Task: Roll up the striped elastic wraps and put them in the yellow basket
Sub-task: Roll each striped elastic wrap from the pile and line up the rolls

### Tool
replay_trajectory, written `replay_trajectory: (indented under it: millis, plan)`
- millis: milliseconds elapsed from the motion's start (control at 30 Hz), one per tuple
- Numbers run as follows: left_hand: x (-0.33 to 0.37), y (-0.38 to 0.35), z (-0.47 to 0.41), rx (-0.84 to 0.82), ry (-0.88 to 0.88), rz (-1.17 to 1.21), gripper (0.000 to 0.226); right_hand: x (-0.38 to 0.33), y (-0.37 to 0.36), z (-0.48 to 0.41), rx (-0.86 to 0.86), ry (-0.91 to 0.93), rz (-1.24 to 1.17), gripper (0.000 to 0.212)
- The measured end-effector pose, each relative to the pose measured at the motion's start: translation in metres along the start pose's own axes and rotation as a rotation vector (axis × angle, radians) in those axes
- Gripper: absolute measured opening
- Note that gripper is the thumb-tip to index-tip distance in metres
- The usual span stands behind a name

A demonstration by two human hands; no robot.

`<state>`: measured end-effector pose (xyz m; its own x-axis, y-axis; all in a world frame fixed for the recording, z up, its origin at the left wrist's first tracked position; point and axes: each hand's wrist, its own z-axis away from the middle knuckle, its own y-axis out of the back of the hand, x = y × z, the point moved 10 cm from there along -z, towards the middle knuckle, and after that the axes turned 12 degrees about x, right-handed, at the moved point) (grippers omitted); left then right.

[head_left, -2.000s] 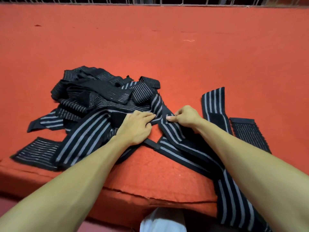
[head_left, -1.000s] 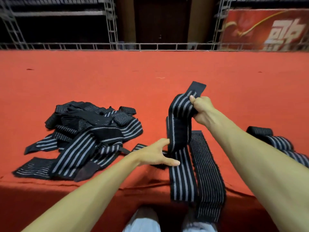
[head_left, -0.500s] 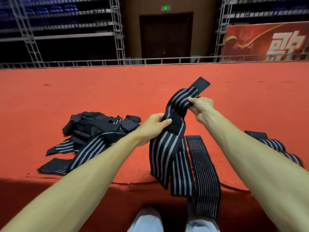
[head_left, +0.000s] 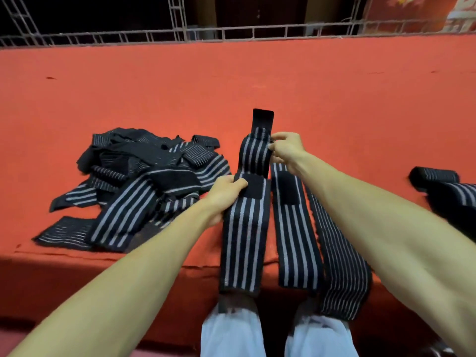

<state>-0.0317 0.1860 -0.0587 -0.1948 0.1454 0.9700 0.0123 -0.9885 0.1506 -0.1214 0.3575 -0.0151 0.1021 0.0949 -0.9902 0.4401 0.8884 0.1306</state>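
Fingertips (head_left: 275, 137) of my right hand (head_left: 288, 150) are pinching the wrap (head_left: 244, 228) at its side edge, just below the plain black tab (head_left: 263, 119) that is standing up at its far end. My left hand (head_left: 224, 195) is gripping the same wrap lower down, curled round its left edge at the square black patch (head_left: 253, 186). Between the two hands the band is lying flat and fairly taut. Below my left hand it is hanging over the front edge of the red platform (head_left: 231, 81) toward my shoes (head_left: 231, 333).

Two more strips (head_left: 296, 240) are lying flat just to the right, also draping over the edge. A loose pile (head_left: 144, 181) of unrolled wraps is sitting to the left, and what look like finished rolls (head_left: 438, 181) are resting at the far right. The yellow basket is not appearing in view.

I am judging the step in hand to be squaring up the band before rolling. Procedure for a clean result:

1. Choosing one end and making a tight first turn.
2. Keeping both side edges aligned so the roll is not coning.
3. Holding even tension with the free hand while the other is turning.
4. Finishing with the fastening end on the outside and pressing it down, so the roll is not springing open in the basket.
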Motion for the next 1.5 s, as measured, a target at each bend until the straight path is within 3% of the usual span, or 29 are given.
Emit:
replay_trajectory:
  millis: [133,200,267,367,533,667,833,1000,1100,1200,1400,1500]
  plan:
    - [-0.029,-0.006,-0.032,0.031,0.052,-0.075,0.015,0.017,-0.024,-0.033,-0.023,0.022,0.076,0.023]
    - [-0.036,-0.010,-0.047,0.045,0.044,-0.102,0.022,0.023,-0.028,-0.054,0.024,0.023,0.071,0.018]
    - [-0.044,-0.012,-0.059,0.065,0.043,-0.122,0.029,0.029,-0.029,-0.070,0.072,0.022,0.075,0.023]
    - [-0.054,-0.016,-0.070,0.090,0.035,-0.156,0.023,0.050,-0.031,-0.081,0.067,-0.028,0.128,0.027]
    - [-0.055,-0.016,-0.063,0.131,0.048,-0.095,0.012,0.067,-0.009,-0.061,0.029,0.060,0.339,0.028]
    - [-0.053,-0.008,-0.041,0.105,0.012,-0.152,0.015,0.062,0.026,-0.022,0.012,0.168,0.558,0.024]
    - [-0.048,0.005,-0.001,0.034,-0.070,-0.328,0.018,0.077,0.078,0.024,-0.049,0.063,0.877,0.019]
    - [-0.064,0.021,0.033,-0.004,-0.021,-0.419,0.016,0.103,0.103,0.074,-0.262,-0.220,0.858,0.023]
    - [-0.069,0.022,0.051,-0.027,0.046,-0.317,0.024,0.099,0.107,0.095,-0.278,-0.211,0.832,0.022]
    - [-0.066,0.020,0.061,0.015,-0.001,-0.339,0.036,0.098,0.107,0.105,-0.260,-0.171,0.798,0.019]
    - [-0.050,0.027,0.068,0.223,-0.251,-0.762,0.048,0.095,0.107,0.113,-0.257,-0.177,0.821,0.018]
    - [-0.047,0.023,0.065,0.187,-0.282,-0.791,0.042,0.086,0.105,0.105,-0.252,-0.129,0.867,0.017]
